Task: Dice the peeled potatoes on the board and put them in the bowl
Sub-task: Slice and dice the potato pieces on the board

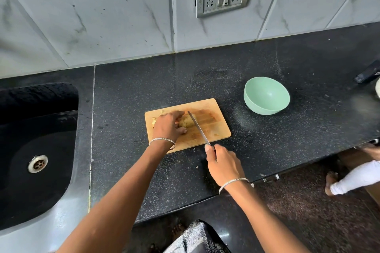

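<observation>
The left hand (169,124) lies over the potato (188,122) near the middle of the wooden board (214,129). Its grip is curled down on the potato, fingertips tucked at the right-hand side, and only the potato's right end shows past them. The right hand (223,163) is closed round the handle of the knife (199,127) just off the board's near edge. The blade runs away from it, slanting up and to the left, with the tip beyond the potato's far side.

The potato seems to lie lengthwise along the board, left to right, so the blade crosses its long axis just right of the left fingertips. Whether the edge is already in the flesh or only resting on it I cannot tell. The next cut looks likely to fall on that bare end — close to the fingers, so the left grip probably has to creep leftward as slices come off.

A few pale cut pieces (156,119) sit at the board's far left corner, partly hidden by the hand. The green bowl (267,107) stands on the dark tabletop (287,63) beyond the board's right end, apart from it and nearer the right hand — it looks empty. The sink (84,109) is well off to the left.
</observation>
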